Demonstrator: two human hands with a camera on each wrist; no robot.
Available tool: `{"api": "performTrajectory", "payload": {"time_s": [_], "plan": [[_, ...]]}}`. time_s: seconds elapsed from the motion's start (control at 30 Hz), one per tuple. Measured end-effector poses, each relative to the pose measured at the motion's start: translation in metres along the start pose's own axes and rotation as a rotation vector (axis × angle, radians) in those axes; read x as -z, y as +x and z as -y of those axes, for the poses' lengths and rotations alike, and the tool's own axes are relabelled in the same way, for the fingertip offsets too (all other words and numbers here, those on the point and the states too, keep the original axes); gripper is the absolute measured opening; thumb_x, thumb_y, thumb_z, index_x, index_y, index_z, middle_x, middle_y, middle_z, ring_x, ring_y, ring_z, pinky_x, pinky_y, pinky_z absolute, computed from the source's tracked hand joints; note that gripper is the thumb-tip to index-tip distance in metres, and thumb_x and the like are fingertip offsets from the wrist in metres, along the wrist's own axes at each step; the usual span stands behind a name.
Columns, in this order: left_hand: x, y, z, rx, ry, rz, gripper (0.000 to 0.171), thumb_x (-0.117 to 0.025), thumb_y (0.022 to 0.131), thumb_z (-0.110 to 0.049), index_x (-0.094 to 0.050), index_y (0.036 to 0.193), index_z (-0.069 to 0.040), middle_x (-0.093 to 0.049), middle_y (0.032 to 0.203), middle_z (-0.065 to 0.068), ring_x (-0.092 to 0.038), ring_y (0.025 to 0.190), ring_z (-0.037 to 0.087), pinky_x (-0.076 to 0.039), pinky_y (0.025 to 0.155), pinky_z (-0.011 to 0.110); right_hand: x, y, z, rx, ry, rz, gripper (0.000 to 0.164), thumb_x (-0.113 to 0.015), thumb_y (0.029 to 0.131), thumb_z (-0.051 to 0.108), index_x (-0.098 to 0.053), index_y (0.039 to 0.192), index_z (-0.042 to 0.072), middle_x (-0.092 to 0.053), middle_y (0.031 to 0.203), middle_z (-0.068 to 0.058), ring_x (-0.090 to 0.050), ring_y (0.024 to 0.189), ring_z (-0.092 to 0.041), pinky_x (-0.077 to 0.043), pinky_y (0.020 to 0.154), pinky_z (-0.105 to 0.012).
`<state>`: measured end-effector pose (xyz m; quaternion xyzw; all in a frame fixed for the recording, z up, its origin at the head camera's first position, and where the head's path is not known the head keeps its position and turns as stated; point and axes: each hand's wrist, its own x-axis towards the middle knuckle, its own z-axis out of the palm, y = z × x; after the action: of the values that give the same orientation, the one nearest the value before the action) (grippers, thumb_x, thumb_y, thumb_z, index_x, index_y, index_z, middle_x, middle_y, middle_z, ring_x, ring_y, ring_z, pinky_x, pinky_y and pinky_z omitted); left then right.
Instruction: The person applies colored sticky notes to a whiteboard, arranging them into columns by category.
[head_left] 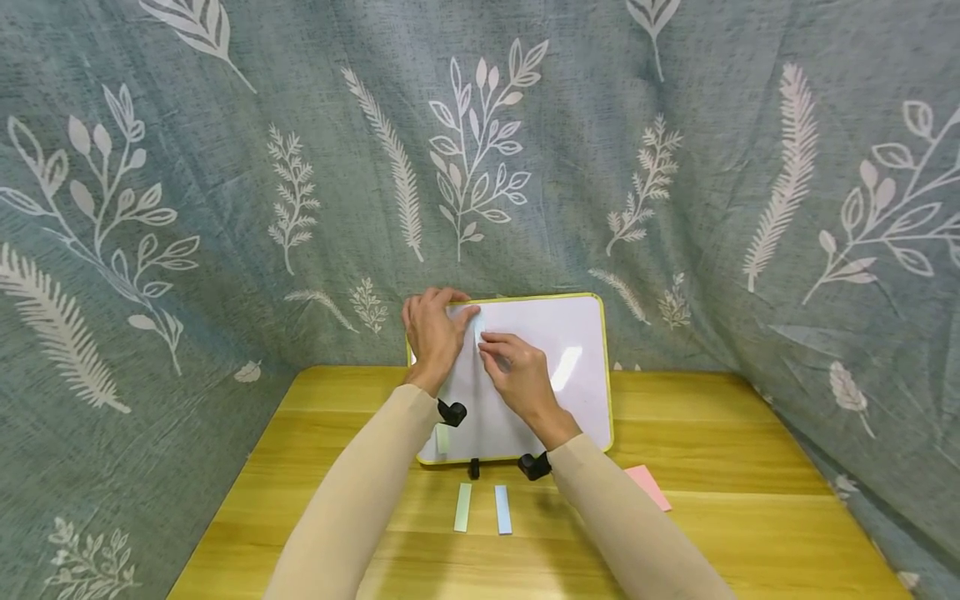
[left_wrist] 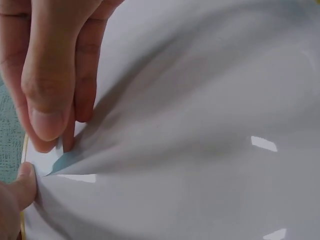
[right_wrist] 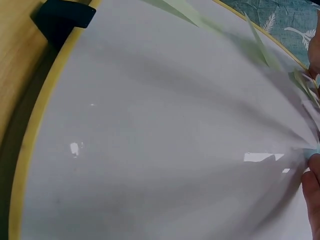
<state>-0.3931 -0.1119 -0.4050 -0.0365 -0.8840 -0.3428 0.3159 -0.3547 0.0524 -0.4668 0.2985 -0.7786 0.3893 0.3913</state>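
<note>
A white whiteboard (head_left: pixel 540 333) with a yellow rim leans upright against the cloth. My left hand (head_left: pixel 435 329) grips its top edge near the left, fingers over the rim and thumb in front. Beside that thumb, a pale blue sticky strip (head_left: pixel 478 323) lies near the top of the board. My right hand (head_left: pixel 517 371) pinches the strip's lower end between thumb and fingers. In the left wrist view, the right hand (left_wrist: pixel 60 70) partly covers the blue strip (left_wrist: pixel 62 161). Green strips (right_wrist: pixel 257 42) stick out along the board's left side in the right wrist view.
On the wooden table (head_left: pixel 337 467) before the board lie a loose green strip (head_left: pixel 462 507) and a blue strip (head_left: pixel 503 510). A pink sticky note (head_left: pixel 648 487) is partly behind the right sleeve. Patterned cloth (head_left: pixel 300 208) hangs behind. A black foot (head_left: pixel 474 469) sits under the board.
</note>
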Motion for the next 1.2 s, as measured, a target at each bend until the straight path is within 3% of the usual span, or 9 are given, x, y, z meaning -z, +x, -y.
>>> {"api": "performTrajectory", "payload": {"time_s": [0.2,0.43,0.53,0.77,0.97,1.2], "plan": [[0.006,0.0,0.002,-0.027,-0.022,0.044,0.021,-0.087,0.107,-0.032,-0.09,0.126,-0.022,-0.081,0.133,0.009,-0.066,0.123,0.039,-0.035,0.14,0.055,0.0,-0.003,0.002,0.007,0.009,0.004,0.012,-0.087,0.101,-0.003,-0.089,0.112,-0.006,-0.088,0.123,-0.021,-0.087,0.115,-0.038,-0.07,0.102,-0.053],[0.013,-0.004,0.006,-0.077,-0.015,0.09,0.025,-0.084,0.109,-0.021,-0.089,0.133,-0.022,-0.081,0.136,0.012,-0.067,0.141,0.043,-0.016,0.146,0.075,0.004,-0.01,0.006,-0.006,0.006,0.039,0.013,-0.088,0.101,-0.001,-0.089,0.113,-0.004,-0.088,0.124,-0.019,-0.087,0.115,-0.037,-0.071,0.102,-0.051],[0.018,-0.005,0.009,-0.105,0.008,0.105,0.028,-0.085,0.109,-0.017,-0.087,0.137,-0.022,-0.08,0.137,0.013,-0.067,0.143,0.043,-0.015,0.145,0.078,0.007,-0.013,0.008,0.002,0.003,0.049,0.013,-0.088,0.101,-0.001,-0.089,0.114,-0.004,-0.088,0.125,-0.018,-0.087,0.116,-0.037,-0.071,0.103,-0.051],[0.028,-0.014,0.016,-0.205,0.034,0.081,0.036,-0.086,0.105,-0.011,-0.084,0.141,-0.017,-0.078,0.148,0.014,-0.065,0.15,0.043,-0.016,0.145,0.077,0.014,-0.018,0.012,0.036,-0.016,0.054,0.013,-0.089,0.1,-0.002,-0.09,0.113,-0.002,-0.088,0.125,-0.017,-0.087,0.116,-0.035,-0.071,0.102,-0.051],[0.036,-0.024,0.024,-0.255,0.045,0.042,0.035,-0.087,0.104,-0.01,-0.084,0.139,-0.014,-0.074,0.157,0.013,-0.063,0.153,0.044,-0.018,0.145,0.076,0.02,-0.026,0.016,0.05,-0.025,0.068,0.015,-0.089,0.1,0.0,-0.09,0.115,-0.001,-0.088,0.127,-0.016,-0.087,0.118,-0.034,-0.071,0.102,-0.051],[0.047,-0.042,0.033,-0.301,0.042,0.056,0.034,-0.086,0.106,-0.011,-0.085,0.139,-0.017,-0.071,0.159,0.014,-0.063,0.152,0.047,-0.02,0.144,0.077,0.029,-0.04,0.021,0.083,-0.036,0.08,0.017,-0.09,0.098,-0.003,-0.09,0.114,0.0,-0.088,0.126,-0.016,-0.087,0.116,-0.034,-0.072,0.098,-0.052]]}}
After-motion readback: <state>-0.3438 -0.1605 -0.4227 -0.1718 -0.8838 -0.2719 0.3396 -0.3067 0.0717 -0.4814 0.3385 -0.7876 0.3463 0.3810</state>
